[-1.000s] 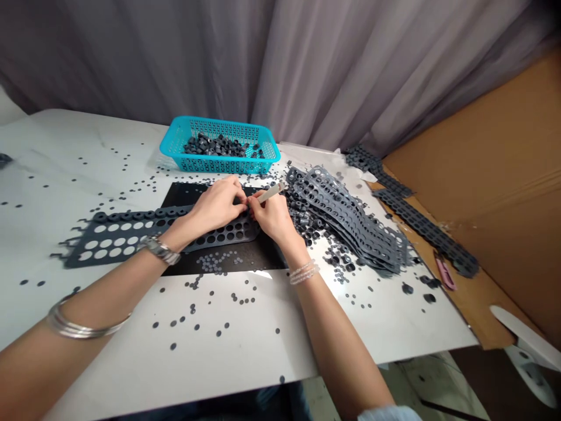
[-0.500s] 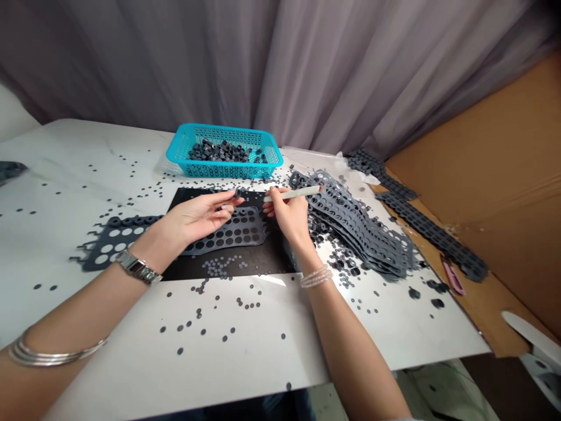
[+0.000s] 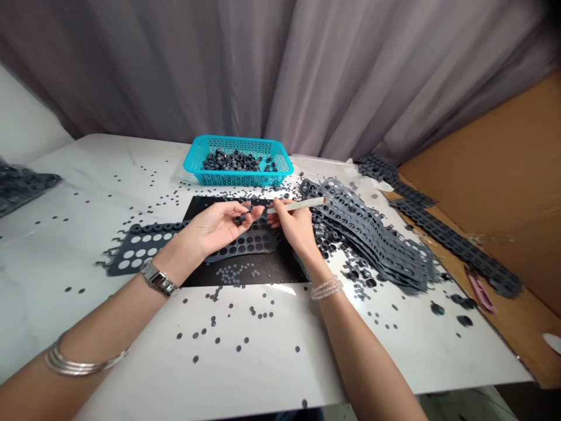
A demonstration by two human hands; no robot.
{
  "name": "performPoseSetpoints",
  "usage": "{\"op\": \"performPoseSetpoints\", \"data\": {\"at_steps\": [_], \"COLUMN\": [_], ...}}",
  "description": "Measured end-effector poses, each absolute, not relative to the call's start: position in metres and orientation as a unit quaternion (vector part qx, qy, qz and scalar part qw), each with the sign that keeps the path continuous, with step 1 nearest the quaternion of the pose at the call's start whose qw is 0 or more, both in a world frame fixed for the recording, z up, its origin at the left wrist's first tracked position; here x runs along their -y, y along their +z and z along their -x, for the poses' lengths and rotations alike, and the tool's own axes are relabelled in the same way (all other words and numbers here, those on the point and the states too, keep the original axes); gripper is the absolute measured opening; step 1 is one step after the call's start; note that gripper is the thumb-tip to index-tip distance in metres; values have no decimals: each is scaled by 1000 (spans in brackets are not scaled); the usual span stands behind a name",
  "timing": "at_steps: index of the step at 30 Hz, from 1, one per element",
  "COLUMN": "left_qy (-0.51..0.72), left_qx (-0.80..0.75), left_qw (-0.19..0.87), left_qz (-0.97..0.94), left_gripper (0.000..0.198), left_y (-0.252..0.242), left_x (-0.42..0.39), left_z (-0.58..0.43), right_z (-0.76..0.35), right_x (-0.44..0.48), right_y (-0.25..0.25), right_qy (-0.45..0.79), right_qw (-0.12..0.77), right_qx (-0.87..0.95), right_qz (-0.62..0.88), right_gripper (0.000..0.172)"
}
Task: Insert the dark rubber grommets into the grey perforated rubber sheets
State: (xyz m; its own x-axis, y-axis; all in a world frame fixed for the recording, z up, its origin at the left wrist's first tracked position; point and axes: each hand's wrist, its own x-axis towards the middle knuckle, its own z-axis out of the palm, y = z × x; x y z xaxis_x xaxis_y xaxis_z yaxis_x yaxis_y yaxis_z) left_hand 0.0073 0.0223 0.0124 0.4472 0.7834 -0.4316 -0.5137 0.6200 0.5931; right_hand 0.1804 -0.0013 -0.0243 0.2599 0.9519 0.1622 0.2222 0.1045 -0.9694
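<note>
My left hand point(image 3: 221, 228) is closed, thumb and fingers curled round a small dark grey rubber piece point(image 3: 248, 209). My right hand point(image 3: 295, 225) grips a slim white stick-like tool point(image 3: 309, 203), its thicker end pointing right; the end toward my left hand is mostly hidden by the fingers. The two hands' fingertips are close together above a black mat point(image 3: 258, 276). On the mat and the table to its left lies a dark grey rubber sheet point(image 3: 135, 251) with rows of round holes and a row of round pieces along its far edge, partly hidden under my left hand.
A blue basket point(image 3: 199, 177) full of small dark pieces stands behind the mat. To the right lie stacked perforated sheets point(image 3: 372, 234) and loose pieces point(image 3: 357, 269). Small dark discs point(image 3: 218, 340) are scattered over the white table. A pink cutter point(image 3: 481, 291) lies on cardboard at the right.
My left hand's fingers have curled in more around the small piece, and it has come nearer my right hand. The right hand still holds the white tool. The view has shifted slightly.
</note>
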Motion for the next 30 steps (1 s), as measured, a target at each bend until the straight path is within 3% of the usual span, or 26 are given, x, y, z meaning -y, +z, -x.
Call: {"op": "performPoseSetpoints", "data": {"at_steps": [5, 10, 12, 15, 17, 19, 23, 30], "left_qy": [411, 411, 387, 285, 213, 165, 124, 129], "left_qx": [-345, -390, -455, -516, -510, -502, -505, -507], "left_qw": [824, 763, 654, 387, 241, 160, 96, 90], "left_qz": [-180, -311, -464, -709, -798, -834, -849, -847], "left_gripper": [37, 18, 15, 20, 26, 31, 31, 27], "left_y": [15, 9, 6, 3, 1, -1, -3, -6], "left_x": [-22, -30, -33, -36, -36, -35, -33, -35], "left_z": [-7, -6, -7, -11, -14, -18, -20, -21], "right_z": [-178, -178, -178, -179, -178, -178, -177, -176], "right_x": [0, 0, 0, 0, 0, 1, 3, 3], "right_y": [-27, -30, -31, -31, -30, -28, -25, -24], "right_qy": [342, 333, 321, 298, 286, 275, 257, 218], "right_qw": [531, 500, 484, 467, 461, 454, 440, 419], "right_qx": [523, 541, 556, 579, 592, 604, 622, 652], "right_qz": [572, 588, 594, 598, 596, 595, 594, 594], "right_gripper": [28, 27, 28, 29, 28, 28, 29, 25]}}
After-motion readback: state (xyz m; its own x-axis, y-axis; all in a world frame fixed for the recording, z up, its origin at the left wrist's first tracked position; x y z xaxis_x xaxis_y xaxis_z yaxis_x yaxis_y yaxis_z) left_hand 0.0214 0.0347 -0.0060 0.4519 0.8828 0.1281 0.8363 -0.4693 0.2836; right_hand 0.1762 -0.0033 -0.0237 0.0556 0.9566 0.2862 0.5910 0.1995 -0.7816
